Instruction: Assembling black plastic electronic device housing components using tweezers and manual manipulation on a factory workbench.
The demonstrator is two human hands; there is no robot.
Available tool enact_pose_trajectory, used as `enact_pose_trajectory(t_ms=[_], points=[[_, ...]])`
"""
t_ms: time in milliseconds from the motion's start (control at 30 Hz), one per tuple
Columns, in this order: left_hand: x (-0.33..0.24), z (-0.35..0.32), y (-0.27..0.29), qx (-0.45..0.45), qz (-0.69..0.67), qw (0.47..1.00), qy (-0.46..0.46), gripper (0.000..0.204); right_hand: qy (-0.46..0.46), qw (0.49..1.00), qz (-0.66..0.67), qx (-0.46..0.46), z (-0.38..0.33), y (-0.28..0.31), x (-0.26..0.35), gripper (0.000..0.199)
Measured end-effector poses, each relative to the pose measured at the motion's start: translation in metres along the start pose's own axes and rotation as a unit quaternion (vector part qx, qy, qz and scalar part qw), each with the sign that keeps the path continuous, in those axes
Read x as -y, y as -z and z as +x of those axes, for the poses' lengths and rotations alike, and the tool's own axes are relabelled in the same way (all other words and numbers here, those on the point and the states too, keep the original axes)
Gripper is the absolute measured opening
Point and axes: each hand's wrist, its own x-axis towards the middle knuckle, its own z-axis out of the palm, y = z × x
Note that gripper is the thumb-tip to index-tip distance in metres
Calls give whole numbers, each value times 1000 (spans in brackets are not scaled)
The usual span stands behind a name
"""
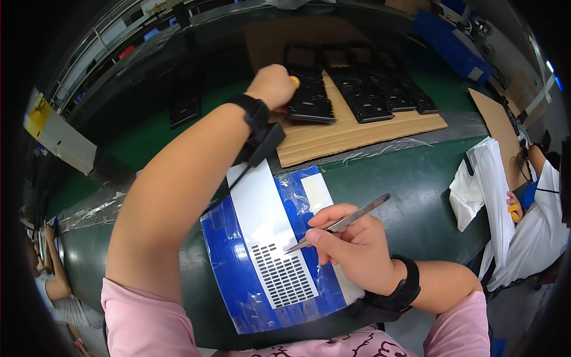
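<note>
My left hand (pixel 275 87) reaches far forward, its fingers closed at the left edge of a black, flat plastic part (pixel 310 98). A yellow finger cot shows on one finger; the other fingertips are partly hidden behind the hand. Nearer to me, my right hand (pixel 357 253) pinches metal tweezers (pixel 360 214). Their tips point down at a white sheet (pixel 253 196) that carries rows of small black rectangular stickers (pixel 285 279). The tips are right by the upper sticker rows; whether they grip a sticker is too small to tell. Under the sheet lies a blue board (pixel 223 262) wrapped in clear tape.
Several more black parts (pixel 363 95) lie on a cardboard sheet (pixel 357 132) across the green bench (pixel 404 172). Another black part (pixel 185 107) is at the far left. White bags (pixel 491 190) hang at the right, beside another person's hand (pixel 515 208). A blue bin (pixel 452 47) stands at the back right.
</note>
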Motion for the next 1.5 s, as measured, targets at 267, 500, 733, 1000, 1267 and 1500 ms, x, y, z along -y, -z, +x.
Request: enact_pose_trajectory(t_ms=[267, 500, 733, 1000, 1267, 1500], points=[[57, -100, 50, -30, -633, 772, 49, 13, 7, 1000, -18, 19, 25, 10, -5, 14], [69, -245, 53, 105, -773, 600, 177, 44, -29, 992, 104, 67, 40, 27, 0, 9], [63, -310, 21, -59, -691, 679, 241, 37, -4, 995, 80, 61, 55, 15, -2, 9], [51, -260, 45, -46, -745, 655, 120, 41, -5, 1000, -21, 12, 15, -17, 5, 11], [36, -186, 16, -25, -759, 650, -31, 23, -11, 999, -32, -19, 18, -21, -8, 12], [35, -179, 0, 52, -784, 619, 4, 25, -17, 998, -61, -22, 19, -23, -9, 11]])
